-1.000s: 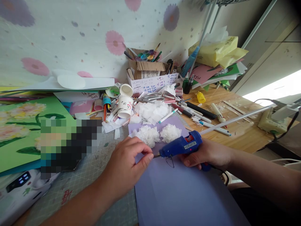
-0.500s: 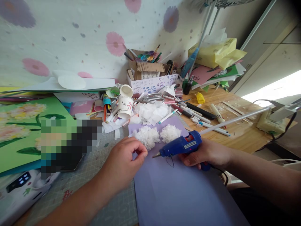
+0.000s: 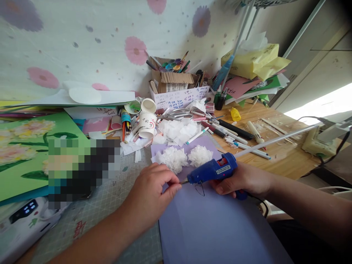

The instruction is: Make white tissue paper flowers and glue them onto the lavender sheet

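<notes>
Blue glue gun (image 3: 213, 170): held level just above the lilac sheet, its nozzle (image 3: 184, 181) pointing left; a clear glue stick (image 3: 275, 141) juts from its back toward the right.
Right hand (image 3: 242, 181): closed tight around the gun's grip, fingers wrapped under it, forearm coming in from the lower right.
Left hand (image 3: 150, 196): thumb and forefinger pinched together right at the nozzle's tip, the other fingers curled in. I cannot tell whether anything small sits in the pinch.
Lilac sheet (image 3: 214, 223): flat on the bench (image 3: 277, 161), under both hands and reaching to the near edge of the view.
Tissue flowers: 2 white ruffled blooms side by side on the far end of the sheet, the left flower (image 3: 174, 158) just beyond the left hand's knuckles, the right flower (image 3: 200, 155) just behind the gun's barrel.
Cutting mat (image 3: 110, 198): grey-green grid under the left forearm, next to the sheet's left edge.
Tissue squares (image 3: 180, 130): a loose white heap behind the flowers.
Paper cup (image 3: 147, 124): lying tilted left of that heap, among pens and pencils.
Cardboard box (image 3: 172, 79): against the flowered wall, stuffed with brushes and tools.
Pens (image 3: 242, 141): scattered on the bare wood right of the sheet.
Power strip (image 3: 315, 143): at the far right, with a plug in it.
Green picture (image 3: 24, 146): at the left edge, showing pale flowers.
</notes>
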Available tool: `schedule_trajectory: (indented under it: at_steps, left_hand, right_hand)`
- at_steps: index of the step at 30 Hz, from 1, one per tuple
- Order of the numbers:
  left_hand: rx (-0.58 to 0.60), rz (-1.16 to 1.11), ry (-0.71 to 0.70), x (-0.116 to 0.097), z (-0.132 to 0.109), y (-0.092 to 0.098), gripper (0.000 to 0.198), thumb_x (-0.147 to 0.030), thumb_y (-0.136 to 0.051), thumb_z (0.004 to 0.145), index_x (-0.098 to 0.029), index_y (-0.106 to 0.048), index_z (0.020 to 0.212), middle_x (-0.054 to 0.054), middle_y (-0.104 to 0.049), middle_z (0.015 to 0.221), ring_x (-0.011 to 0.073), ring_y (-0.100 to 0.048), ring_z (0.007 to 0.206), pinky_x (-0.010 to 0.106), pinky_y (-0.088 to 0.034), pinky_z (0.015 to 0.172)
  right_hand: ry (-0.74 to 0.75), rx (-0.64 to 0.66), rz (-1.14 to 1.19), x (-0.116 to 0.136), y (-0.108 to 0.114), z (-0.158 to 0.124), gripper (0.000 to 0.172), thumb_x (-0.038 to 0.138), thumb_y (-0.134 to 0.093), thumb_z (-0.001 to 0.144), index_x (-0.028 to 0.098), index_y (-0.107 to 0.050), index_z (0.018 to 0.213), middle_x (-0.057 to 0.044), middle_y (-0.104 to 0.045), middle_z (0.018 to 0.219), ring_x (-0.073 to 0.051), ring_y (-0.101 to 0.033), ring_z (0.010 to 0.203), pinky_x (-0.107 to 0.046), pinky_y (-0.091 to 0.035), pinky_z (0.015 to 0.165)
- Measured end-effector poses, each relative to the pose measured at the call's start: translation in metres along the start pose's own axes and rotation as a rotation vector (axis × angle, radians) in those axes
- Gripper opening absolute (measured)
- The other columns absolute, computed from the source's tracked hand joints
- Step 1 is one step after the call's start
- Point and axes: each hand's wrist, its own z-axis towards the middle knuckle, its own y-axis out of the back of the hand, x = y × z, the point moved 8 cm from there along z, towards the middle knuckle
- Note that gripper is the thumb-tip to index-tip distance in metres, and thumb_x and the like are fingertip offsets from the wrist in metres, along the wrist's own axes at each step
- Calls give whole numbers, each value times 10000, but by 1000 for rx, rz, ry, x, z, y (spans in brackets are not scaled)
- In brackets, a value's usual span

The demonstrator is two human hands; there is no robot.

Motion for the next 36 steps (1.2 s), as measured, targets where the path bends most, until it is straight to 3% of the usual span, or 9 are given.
schedule_trajectory:
  at_steps: [7, 16, 36]
  left_hand:
    - [-12, 159, -131, -6, -4, 5, 196, -159, -481, 836, -186, -573, 665, 4, -579, 696, 179, -519, 727, 320, -364, 682]
    - [-36, -79, 76, 10, -1, 17, 172, -147, -503, 777, -190, -584, 631, -18, -567, 700, 136, -549, 664, 252, -398, 604]
    - [30, -242, 210, 13, 0, 4, 114, -185, -564, 718, -202, -671, 686, -2, -648, 736, 158, -607, 694, 248, -440, 605]
  right_hand:
    - [19, -3, 13, 1, 0, 0, 193, 240, -725, 555, 122, -584, 611, 35, -528, 526, -58, -434, 420, -183, -307, 401]
    - [19, 1, 4, 1, 1, 0, 199, 247, -727, 554, 122, -588, 621, 33, -533, 534, -60, -440, 424, -181, -311, 401]
    - [19, 0, -3, -1, 2, 0, 211, 256, -735, 567, 119, -595, 645, 31, -535, 553, -61, -447, 429, -179, -317, 396]
